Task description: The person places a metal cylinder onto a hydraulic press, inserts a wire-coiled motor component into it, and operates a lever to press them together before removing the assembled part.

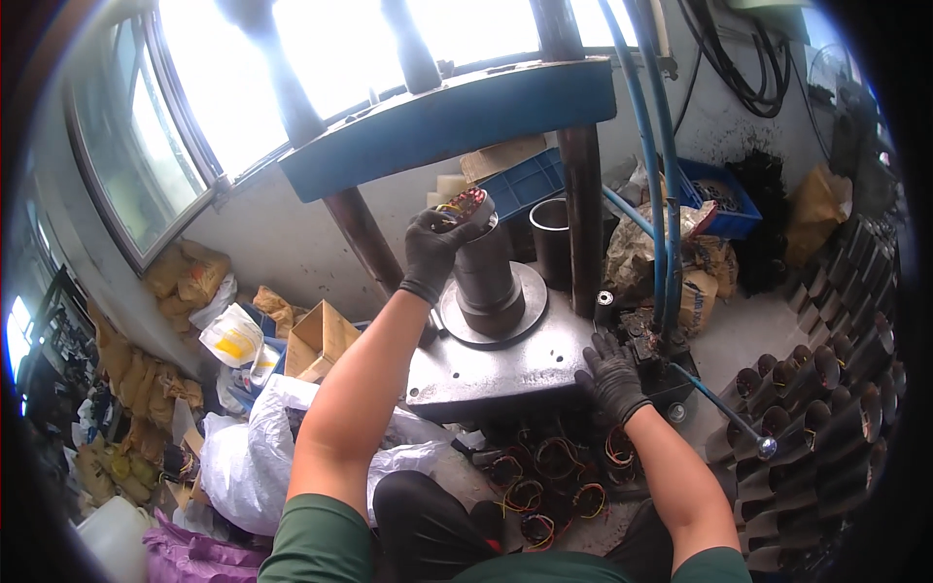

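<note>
My left hand (435,255), in a dark glove, is closed around a wound stator (473,205) with reddish windings and coloured wires. The stator sits tilted at the mouth of an upright grey metal cylinder (488,277); how far it reaches inside is hidden. Under the cylinder lies a round metal flange (533,309) on the steel bed (505,373) of a press. My right hand (614,377), also gloved, rests with fingers spread at the bed's right front edge, beside the valve block (645,335). Nothing shows in its grasp.
Above the cylinder spans the press's blue crossbeam (457,121) on dark columns. A lever (719,405) with a ball end juts right, near stacked metal tubes (816,389). Several wired stators (539,486) lie below the bed. White sacks (243,457) and an open carton (321,342) stand left.
</note>
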A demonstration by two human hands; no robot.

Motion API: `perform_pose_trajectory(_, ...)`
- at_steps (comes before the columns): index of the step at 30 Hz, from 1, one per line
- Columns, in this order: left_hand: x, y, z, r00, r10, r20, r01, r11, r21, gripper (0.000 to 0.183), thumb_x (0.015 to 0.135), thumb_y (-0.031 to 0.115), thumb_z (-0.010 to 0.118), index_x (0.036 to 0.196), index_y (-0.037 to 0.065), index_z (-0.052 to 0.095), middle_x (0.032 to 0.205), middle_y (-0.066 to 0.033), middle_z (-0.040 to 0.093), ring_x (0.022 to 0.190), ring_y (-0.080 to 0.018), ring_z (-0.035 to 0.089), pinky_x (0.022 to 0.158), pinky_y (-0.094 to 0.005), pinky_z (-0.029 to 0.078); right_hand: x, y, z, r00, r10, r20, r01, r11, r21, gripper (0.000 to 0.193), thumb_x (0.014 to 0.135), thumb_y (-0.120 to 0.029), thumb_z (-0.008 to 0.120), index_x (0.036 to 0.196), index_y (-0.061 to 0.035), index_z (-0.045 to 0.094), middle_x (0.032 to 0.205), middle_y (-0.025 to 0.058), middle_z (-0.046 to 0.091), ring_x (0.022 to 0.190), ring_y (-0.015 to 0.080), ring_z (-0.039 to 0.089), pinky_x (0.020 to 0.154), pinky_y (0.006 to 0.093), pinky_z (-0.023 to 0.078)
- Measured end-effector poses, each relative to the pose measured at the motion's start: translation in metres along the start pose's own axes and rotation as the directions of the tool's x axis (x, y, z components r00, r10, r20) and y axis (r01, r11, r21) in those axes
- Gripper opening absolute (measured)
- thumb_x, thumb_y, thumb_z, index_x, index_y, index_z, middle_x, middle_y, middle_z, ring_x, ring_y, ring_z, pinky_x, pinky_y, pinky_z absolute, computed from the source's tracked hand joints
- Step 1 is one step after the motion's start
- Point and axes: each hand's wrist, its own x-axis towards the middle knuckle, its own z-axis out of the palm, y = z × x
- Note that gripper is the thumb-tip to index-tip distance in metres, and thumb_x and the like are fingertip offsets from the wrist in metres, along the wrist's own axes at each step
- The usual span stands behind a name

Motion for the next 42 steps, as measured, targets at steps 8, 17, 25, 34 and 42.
perform_pose_trajectory(8,0.013,0.028,-0.008,0.978,-0.169,0.125,0.185,0.974,-0.129,0.036,0.078,0.013,0.093,0.104,-0.001,0.073,0.095,-0.0083,0.075,0.087,-0.0158,0.071,0.079,-0.0292,0.057,0.005,0.002,-0.002,1.0,0.02,-0.018,-0.017,0.985,0.175,0.061,0.088,-0.043,0.072,0.138,-0.0078,0.063,0.155,0.0207,0.051,0.149,0.04,0.04,0.119,0.0544,0.035)
perform_pose_trajectory(17,0.019,-0.005,0.01,0.979,0.191,0.071,-0.202,0.866,0.458,0.045,0.066,0.016,0.1,0.097,0.001,0.07,0.117,-0.0128,0.067,0.099,-0.021,0.072,0.086,-0.0318,0.062,0.005,0.005,0.001,0.98,0.183,-0.08,-0.155,0.948,0.277,0.06,0.085,-0.033,0.076,0.136,-0.004,0.064,0.151,0.0229,0.054,0.137,0.0409,0.051,0.116,0.0488,0.043)
perform_pose_trajectory(25,0.02,-0.022,0.01,0.979,0.198,0.043,-0.202,0.945,0.255,0.046,0.068,0.017,0.098,0.104,0.002,0.075,0.124,-0.0161,0.064,0.111,-0.0292,0.068,0.094,-0.0353,0.059,0.001,0.009,-0.009,0.961,0.267,-0.072,-0.213,0.882,0.42,0.052,0.086,-0.03,0.076,0.128,-0.0033,0.065,0.136,0.0226,0.062,0.124,0.0423,0.059,0.107,0.0498,0.049)
perform_pose_trajectory(34,0.016,0.019,0.007,0.969,0.086,0.233,-0.168,0.918,0.36,0.046,0.07,0.015,0.096,0.107,0.0,0.075,0.116,-0.0122,0.07,0.093,-0.0228,0.072,0.087,-0.0327,0.06,-0.018,-0.007,-0.062,0.95,0.203,-0.236,-0.071,0.879,0.472,0.046,0.086,-0.031,0.076,0.122,-0.0028,0.068,0.122,0.0216,0.069,0.115,0.041,0.064,0.102,0.0494,0.052)
perform_pose_trajectory(42,0.013,0.013,0.006,0.988,0.068,0.141,-0.127,0.875,0.468,0.052,0.073,0.02,0.095,0.116,0.001,0.074,0.105,-0.0143,0.076,0.098,-0.0236,0.075,0.091,-0.0355,0.06,-0.054,-0.052,-0.154,0.956,-0.093,-0.278,0.236,0.808,0.541,0.028,0.091,-0.022,0.072,0.114,-0.0049,0.069,0.108,0.0202,0.07,0.101,0.0404,0.067,0.089,0.0487,0.056)
